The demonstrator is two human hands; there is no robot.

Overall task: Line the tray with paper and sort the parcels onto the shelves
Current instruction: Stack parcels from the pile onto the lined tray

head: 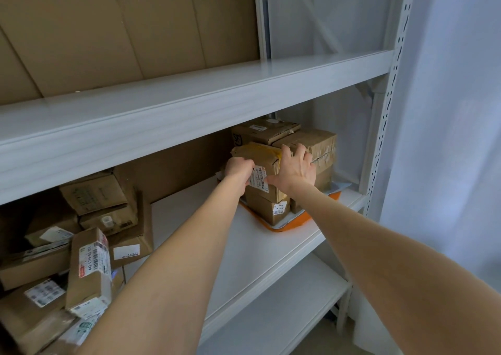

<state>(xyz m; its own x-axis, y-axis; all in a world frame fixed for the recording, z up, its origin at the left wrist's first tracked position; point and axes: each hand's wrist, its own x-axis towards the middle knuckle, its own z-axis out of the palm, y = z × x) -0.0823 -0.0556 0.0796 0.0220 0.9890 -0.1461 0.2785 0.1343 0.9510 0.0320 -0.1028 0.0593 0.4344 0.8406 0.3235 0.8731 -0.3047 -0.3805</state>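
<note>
An orange tray (299,222) lined with pale paper (339,186) sits on the middle shelf (211,213) at the right. Several brown cardboard parcels are stacked on it. Both my hands hold the top front parcel (264,155), a taped brown box with a barcode label. My left hand (240,171) grips its left side, fingers curled round the edge. On the parcel's right side lies my right hand (294,169), its fingers spread over the top and the thumb on the front by the label. A smaller box (267,208) sits beneath it.
A loose heap of labelled parcels (89,268) fills the left of the same shelf. The upper shelf (189,105) holds flat cardboard sheets (122,29) leaning at the back. A white upright post (390,91) stands at the right, and a lower shelf (284,308) is below.
</note>
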